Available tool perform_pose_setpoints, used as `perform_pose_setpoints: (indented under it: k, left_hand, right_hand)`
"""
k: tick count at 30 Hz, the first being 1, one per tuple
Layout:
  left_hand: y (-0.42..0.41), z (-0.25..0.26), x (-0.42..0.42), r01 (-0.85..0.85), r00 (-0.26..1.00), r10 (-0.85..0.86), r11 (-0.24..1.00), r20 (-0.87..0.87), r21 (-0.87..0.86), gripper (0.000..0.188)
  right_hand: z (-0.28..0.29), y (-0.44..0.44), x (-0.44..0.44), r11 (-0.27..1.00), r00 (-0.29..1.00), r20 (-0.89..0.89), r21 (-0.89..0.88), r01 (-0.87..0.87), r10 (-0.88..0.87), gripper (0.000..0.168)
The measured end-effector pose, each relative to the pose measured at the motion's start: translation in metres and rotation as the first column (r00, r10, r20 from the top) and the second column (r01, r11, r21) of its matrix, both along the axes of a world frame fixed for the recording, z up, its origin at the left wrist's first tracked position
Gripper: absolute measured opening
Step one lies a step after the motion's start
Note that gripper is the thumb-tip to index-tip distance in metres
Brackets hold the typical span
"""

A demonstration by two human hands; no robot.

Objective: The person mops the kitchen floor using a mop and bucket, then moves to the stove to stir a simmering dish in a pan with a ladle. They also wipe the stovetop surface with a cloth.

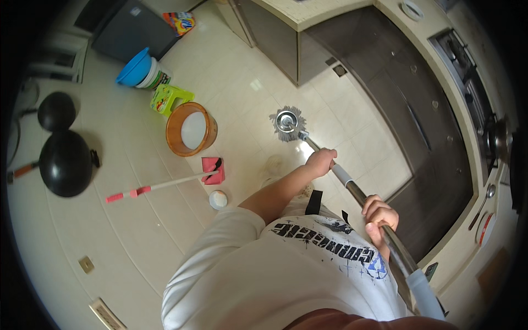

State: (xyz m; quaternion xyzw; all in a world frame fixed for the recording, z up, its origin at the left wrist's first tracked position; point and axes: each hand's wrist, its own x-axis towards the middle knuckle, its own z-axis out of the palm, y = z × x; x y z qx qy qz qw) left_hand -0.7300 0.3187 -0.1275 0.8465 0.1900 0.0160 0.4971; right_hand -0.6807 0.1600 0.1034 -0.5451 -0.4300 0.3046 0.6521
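Note:
A spin mop with grey strands and a shiny round head (287, 121) rests on the pale tiled floor (243, 74). Its metal pole (355, 193) slants from the head up past my right side to a pale grip (423, 291). My left hand (321, 162) is wrapped around the lower pole, just above the joint. Higher up, my right hand (380, 218) grips the same pole, with fingers curled over it. The strands are spread flat around the head.
Left of the mop stand a brown wooden bucket (173, 132), a green stool (164, 99) and a blue basin (136, 68) on a white bucket. A pink dustpan (218, 175) is near the wall. Dark cabinets (383, 86) and a counter with a gas stove (462, 70) border the right.

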Motion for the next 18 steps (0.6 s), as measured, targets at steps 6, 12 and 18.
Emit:
perform_pose_setpoints:
  k: [6, 12, 18]
  left_hand:
    - [0.001, -0.011, 0.01, 0.174, 0.984, -0.166, 0.976, 0.07, -0.127, 0.012]
    - [0.004, -0.015, 0.023, 0.398, 0.917, -0.392, 0.91, 0.074, -0.111, 0.019]
    - [0.007, -0.019, 0.082, 0.649, 0.761, -0.643, 0.758, 0.086, -0.07, 0.015]
  right_hand:
    - [-0.004, -0.002, -0.012, 0.919, 0.918, -0.049, -0.051, 0.39, -0.393, 0.035]
    - [0.019, 0.005, -0.031, 0.822, 0.828, -0.012, -0.137, 0.553, -0.56, 0.034]
    - [0.008, 0.01, -0.045, 0.625, 0.641, 0.114, -0.145, 0.767, -0.759, 0.026]
